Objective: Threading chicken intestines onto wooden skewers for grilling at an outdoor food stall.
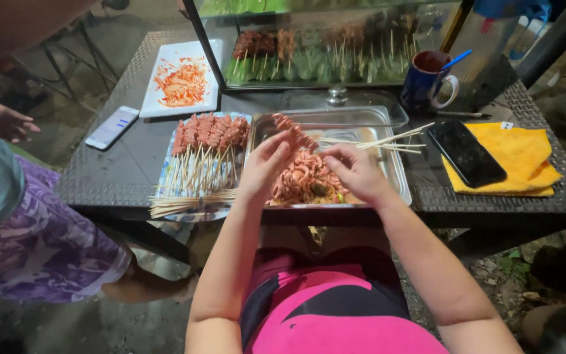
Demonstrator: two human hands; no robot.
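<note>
Head view: over steel tray (394, 172), left hand (264, 167) pinched loaded skewer (294, 133); right hand (355, 169) fingers closed on meat (306, 180). Risk: stick tip pricking fingers w/ hard push.

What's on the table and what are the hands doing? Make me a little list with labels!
left hand: holds a half-loaded meat skewer over the tray
right hand: pinches meat at the pile
tray: metal, holds raw marinated meat pile and bare sticks
plate: left of tray, row of finished skewers
white tray: smeared with red sauce
mug: blue, with a brush in it
black phone: on a yellow cloth
white phone: at the table's left
another person: sits at left
</note>
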